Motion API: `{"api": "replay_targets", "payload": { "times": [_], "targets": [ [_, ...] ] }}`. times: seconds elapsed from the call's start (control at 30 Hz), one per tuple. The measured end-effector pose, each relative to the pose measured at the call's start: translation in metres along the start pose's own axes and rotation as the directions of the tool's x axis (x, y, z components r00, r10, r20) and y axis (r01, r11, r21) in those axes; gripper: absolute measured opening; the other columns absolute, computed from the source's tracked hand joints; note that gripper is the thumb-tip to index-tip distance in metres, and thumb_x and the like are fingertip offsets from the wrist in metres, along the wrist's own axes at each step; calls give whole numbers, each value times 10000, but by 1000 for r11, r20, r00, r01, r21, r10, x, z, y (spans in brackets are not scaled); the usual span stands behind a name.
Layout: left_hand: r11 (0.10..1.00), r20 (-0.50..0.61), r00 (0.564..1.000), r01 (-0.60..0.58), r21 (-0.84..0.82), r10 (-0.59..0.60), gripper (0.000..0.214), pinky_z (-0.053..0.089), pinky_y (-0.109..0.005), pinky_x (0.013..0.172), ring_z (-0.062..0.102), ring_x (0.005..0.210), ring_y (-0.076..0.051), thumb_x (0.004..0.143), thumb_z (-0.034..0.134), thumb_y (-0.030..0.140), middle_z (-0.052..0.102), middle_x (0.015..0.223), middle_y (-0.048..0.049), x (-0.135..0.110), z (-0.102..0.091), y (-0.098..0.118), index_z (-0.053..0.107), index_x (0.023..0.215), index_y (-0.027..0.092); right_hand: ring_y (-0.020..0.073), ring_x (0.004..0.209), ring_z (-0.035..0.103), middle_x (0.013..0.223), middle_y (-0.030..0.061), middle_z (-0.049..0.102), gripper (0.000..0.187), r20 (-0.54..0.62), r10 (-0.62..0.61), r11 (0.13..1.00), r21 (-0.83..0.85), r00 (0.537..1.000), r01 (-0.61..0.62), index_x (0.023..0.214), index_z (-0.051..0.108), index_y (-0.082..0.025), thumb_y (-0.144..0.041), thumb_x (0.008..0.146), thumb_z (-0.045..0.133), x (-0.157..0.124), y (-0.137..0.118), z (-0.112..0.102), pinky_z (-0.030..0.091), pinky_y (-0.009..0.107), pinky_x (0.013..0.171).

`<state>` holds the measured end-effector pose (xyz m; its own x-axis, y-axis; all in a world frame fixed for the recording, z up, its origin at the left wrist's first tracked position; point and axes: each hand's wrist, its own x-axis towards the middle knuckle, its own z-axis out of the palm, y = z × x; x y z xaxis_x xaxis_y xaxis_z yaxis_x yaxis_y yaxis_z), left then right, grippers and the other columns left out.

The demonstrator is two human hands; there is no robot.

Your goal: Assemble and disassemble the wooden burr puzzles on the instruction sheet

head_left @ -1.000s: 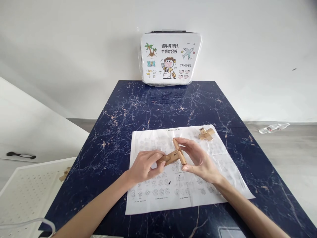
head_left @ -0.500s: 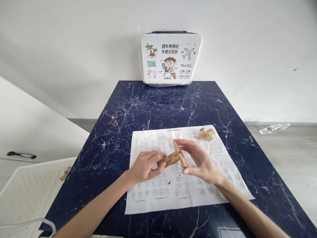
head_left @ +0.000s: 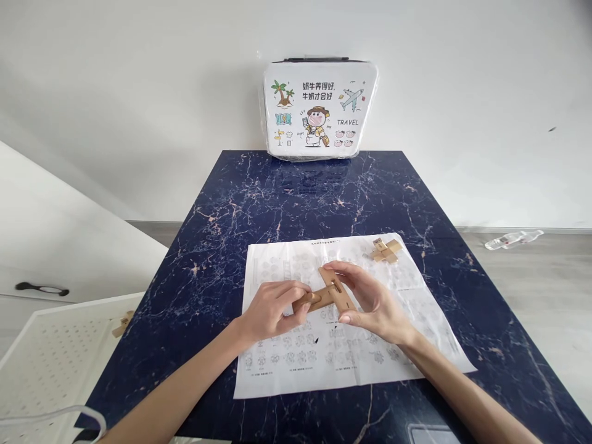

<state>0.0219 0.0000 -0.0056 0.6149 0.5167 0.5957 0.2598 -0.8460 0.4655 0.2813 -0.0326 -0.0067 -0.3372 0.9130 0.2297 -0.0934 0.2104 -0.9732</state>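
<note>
Above a printed diagram sheet (head_left: 277, 364), my left hand (head_left: 280, 305) pinches a wooden puzzle piece (head_left: 324, 298) by its left end; part of it is hidden by my fingers. My right hand (head_left: 370, 302) grips a second wooden puzzle piece (head_left: 337, 290), thumb at the lower end and fingertips at the upper. This slotted piece lies crosswise at the right end of the first, the two meeting in a T shape. Whether they interlock I cannot tell. On the sheet's upper right corner rests a cross-shaped cluster of wooden pieces (head_left: 387, 250), apart from my hands.
The dark blue marbled table (head_left: 296, 203) bears a white cartoon case (head_left: 319, 111) at its far edge, against the wall. At the left stands a white perforated bin (head_left: 50, 345) with a wooden piece (head_left: 121, 325) in it. A clear plastic item (head_left: 513, 239) lies on the floor to the right.
My right hand has turned the crosswise piece, so its broad slotted face now shows instead of its narrow edge. My left hand stays nearly in place.
</note>
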Motion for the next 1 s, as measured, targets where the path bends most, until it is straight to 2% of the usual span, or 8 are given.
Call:
{"api": "replay_targets", "payload": {
  "times": [0.17,0.3,0.5,0.63,0.8,1.0],
  "targets": [
    [999,-31,999,29,-15,-29,94,582,-231,564,702,647,-123,1013,547,129,777,930,-27,-1,0,0,565,970,210,361,1587,406,1683,51,495,758,23,16,995,98,1000,-18,1560,557,-411,-483,887,899,0,3,1,310,621,1324],
    [998,-42,998,55,-28,-56,97,574,-225,551,674,604,-109,1010,544,129,785,957,-31,-1,-1,1,598,1005,210,359,1587,412,1685,51,496,744,51,41,984,173,998,-49,1545,576,-414,-452,882,911,0,4,-1,323,621,1318],
    [994,-40,995,92,-60,-95,110,551,-229,542,617,562,-95,1020,545,150,789,963,-39,-1,-1,0,567,932,211,353,1602,388,1690,65,487,773,114,91,967,229,989,-116,1558,540,-423,-448,882,912,0,3,-2,337,622,1309],
    [992,-16,994,104,-78,-106,99,547,-230,553,613,569,-96,1023,536,152,788,968,-35,0,-2,1,574,955,213,353,1580,431,1666,67,521,788,91,83,980,175,992,-98,1561,540,-423,-480,870,916,0,3,-3,388,617,1286],
    [988,64,993,104,-114,-98,82,534,-226,544,610,587,-100,1049,540,169,777,971,-29,1,-3,0,601,1076,218,364,1557,464,1662,70,523,782,53,47,999,1,998,-47,1572,557,-417,-545,875,888,-1,1,-3,365,627,1298],
    [990,68,994,90,-111,-83,81,519,-220,536,595,580,-99,1059,523,172,760,966,-26,1,-2,0,583,1086,218,383,1567,439,1658,67,517,770,68,30,994,-105,997,-23,1581,547,-437,-575,891,861,-3,-1,-7,368,655,1283]
  ]
}}
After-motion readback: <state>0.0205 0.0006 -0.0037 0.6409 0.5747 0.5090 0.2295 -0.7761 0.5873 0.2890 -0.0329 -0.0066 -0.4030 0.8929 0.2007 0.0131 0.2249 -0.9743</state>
